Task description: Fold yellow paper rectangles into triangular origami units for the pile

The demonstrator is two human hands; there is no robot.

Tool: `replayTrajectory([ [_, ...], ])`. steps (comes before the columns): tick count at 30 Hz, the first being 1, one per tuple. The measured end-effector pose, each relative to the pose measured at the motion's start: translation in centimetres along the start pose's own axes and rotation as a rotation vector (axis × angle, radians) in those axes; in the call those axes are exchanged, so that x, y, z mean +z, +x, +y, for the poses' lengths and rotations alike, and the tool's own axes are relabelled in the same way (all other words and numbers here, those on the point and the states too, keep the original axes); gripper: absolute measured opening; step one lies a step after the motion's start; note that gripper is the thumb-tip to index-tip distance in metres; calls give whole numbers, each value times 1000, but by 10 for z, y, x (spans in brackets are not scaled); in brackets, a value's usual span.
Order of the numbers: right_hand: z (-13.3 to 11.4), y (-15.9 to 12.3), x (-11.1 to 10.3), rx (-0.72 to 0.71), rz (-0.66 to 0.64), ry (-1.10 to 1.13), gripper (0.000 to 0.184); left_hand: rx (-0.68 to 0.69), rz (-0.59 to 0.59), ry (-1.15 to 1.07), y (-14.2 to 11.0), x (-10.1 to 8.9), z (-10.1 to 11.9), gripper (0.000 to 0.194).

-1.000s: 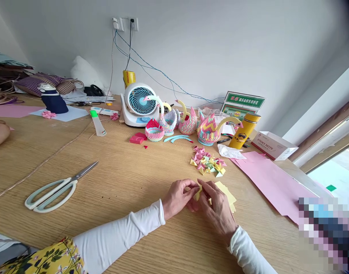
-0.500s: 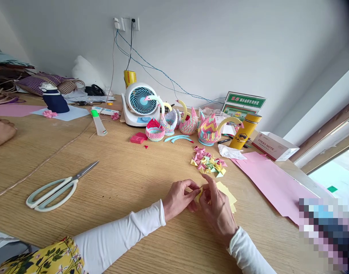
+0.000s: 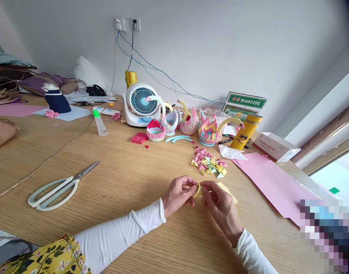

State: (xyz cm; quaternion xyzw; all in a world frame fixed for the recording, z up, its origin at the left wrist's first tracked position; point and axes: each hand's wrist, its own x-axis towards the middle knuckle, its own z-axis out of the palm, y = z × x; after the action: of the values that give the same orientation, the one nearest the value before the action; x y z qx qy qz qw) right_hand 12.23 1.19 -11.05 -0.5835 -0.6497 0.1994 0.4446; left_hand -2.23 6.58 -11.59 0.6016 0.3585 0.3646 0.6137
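Between my two hands is a small folded piece of yellow paper [image 3: 197,190]. My left hand [image 3: 178,196] pinches it from the left with thumb and fingers. From the right, the fingertips of my right hand [image 3: 221,207] close on its other side. A few flat yellow paper sheets [image 3: 227,191] lie on the table just behind my right hand, which partly covers them. Beyond my hands sits a loose pile of folded paper triangles [image 3: 209,163] in pink, yellow and green.
Scissors [image 3: 60,188] lie at left, near a glue bottle [image 3: 100,123]. Folded-paper swans [image 3: 210,131] stand in a row beside a fan [image 3: 141,104]. At right are a yellow tumbler [image 3: 245,132], a sticky note box [image 3: 276,146] and pink sheets [image 3: 271,186]. Another person's hand [image 3: 1,133] rests far left.
My right hand has turned, its raised index finger coming down to the paper. The folded yellow piece now shows more plainly between my fingertips. The view has shifted slightly.
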Motion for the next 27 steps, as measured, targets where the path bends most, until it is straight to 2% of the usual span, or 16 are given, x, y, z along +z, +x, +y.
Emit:
replayTrajectory([
  [4, 3, 1, -1, 85, -57, 188, 27, -21, -16, -86, 0, 0, 1, 34],
  [15, 6, 0, -5, 15, -53, 129, 27, -37, -108, -188, 1, -3, 2, 34],
  [20, 7, 0, -3, -7, -76, 155, 23, -10, -100, -220, 2, -1, 3, 34],
  [24, 8, 0, 0, 5, -22, 195, 22, -46, -102, -218, 1, 2, 4, 37],
  [27, 8, 0, 1, -15, 72, 144, 24, -142, -218, -324, -1, 3, 3, 39],
])
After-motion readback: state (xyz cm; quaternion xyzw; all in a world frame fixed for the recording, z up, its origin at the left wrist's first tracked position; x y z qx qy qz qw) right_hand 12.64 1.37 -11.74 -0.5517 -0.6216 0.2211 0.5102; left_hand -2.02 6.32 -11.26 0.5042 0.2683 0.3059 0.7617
